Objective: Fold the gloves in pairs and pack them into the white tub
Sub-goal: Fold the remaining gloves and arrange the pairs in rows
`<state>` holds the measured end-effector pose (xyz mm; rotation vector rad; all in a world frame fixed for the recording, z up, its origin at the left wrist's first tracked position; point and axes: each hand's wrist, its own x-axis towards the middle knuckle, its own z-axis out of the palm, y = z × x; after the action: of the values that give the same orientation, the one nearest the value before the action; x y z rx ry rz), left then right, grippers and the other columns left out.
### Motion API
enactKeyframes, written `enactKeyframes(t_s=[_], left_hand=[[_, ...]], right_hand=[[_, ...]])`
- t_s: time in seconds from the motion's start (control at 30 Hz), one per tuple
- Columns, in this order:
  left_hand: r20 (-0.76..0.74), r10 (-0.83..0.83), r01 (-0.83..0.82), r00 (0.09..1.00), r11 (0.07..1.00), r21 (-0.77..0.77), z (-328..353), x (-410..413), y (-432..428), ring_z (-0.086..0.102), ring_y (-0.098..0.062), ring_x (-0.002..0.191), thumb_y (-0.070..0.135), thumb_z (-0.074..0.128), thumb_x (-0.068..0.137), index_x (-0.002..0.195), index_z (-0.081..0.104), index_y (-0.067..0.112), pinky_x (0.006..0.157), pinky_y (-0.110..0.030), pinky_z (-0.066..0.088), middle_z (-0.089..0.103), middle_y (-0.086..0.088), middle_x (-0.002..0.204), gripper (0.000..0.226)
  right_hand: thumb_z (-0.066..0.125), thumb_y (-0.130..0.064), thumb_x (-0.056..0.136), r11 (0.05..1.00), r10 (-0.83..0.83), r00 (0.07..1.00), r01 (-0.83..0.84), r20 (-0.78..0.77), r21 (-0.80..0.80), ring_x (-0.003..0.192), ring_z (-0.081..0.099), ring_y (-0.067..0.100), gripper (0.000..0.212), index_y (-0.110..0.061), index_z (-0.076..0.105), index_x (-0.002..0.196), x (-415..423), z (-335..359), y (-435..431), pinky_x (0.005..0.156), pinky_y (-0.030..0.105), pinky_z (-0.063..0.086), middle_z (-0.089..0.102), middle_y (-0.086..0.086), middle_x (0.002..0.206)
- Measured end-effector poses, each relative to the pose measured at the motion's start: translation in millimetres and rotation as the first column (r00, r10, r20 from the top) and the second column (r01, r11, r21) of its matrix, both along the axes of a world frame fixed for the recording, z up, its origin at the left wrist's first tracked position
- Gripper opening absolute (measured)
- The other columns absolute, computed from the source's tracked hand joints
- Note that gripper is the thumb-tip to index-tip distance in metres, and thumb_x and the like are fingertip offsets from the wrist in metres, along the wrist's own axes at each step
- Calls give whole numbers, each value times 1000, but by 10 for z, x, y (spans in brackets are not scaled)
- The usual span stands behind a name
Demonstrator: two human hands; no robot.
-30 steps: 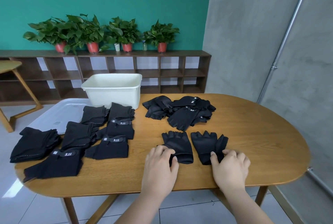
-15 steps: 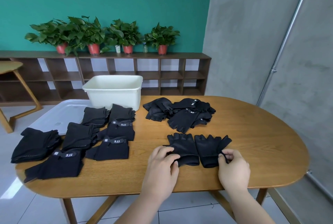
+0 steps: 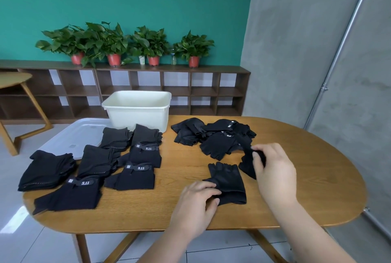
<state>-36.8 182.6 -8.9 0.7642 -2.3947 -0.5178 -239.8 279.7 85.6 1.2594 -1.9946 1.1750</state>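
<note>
A black fingerless glove (image 3: 228, 182) lies flat on the wooden table (image 3: 317, 178), and my left hand (image 3: 195, 205) pinches its cuff at the near left corner. My right hand (image 3: 273, 169) grips a second black glove (image 3: 247, 163) and holds it lifted off the table, just right of the flat one. A pile of loose black gloves (image 3: 213, 138) lies behind them. Several folded pairs (image 3: 135, 167) cover the left half of the table. The white tub (image 3: 137, 112) stands at the back, its inside hidden from here.
A translucent lid (image 3: 72, 135) lies at the table's back left, partly under folded gloves. Behind the table stand a low wooden shelf (image 3: 190, 91) with potted plants and a grey concrete wall to the right. Another wooden table (image 3: 12, 78) stands at far left.
My right hand has picked the right glove up off the table and raised it back and to the right. My left hand still holds the other glove's cuff.
</note>
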Motion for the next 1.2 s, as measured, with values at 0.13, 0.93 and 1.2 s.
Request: enactKeyframes(t_s=[0.13,0.93,1.2], left_hand=[[-15,15,-15,1000,999,32,-31,-14,-1,45,2,132,49,55,103,130,71,42,113,-18,30,54,31,140,32],[-105,114,-107,988,991,75,20,9,47,59,2,107,50,75,89,112,71,32,92,-17,48,57,27,120,30],[-113,141,-131,984,988,87,29,12,67,56,0,101,50,78,87,93,50,36,85,-21,48,57,24,112,32]], right_hand=[[86,-8,79,944,241,893,-125,-380,305,88,62,18,34,-23,74,106,161,-293,-121,52,31,54,63,-6,101],[94,-9,73,936,270,926,-188,-265,299,96,75,9,38,-24,81,106,149,-661,-46,81,22,59,78,-9,103],[87,-8,81,907,265,945,-176,-193,383,105,74,14,39,-21,77,116,137,-823,6,79,29,62,77,-9,112]])
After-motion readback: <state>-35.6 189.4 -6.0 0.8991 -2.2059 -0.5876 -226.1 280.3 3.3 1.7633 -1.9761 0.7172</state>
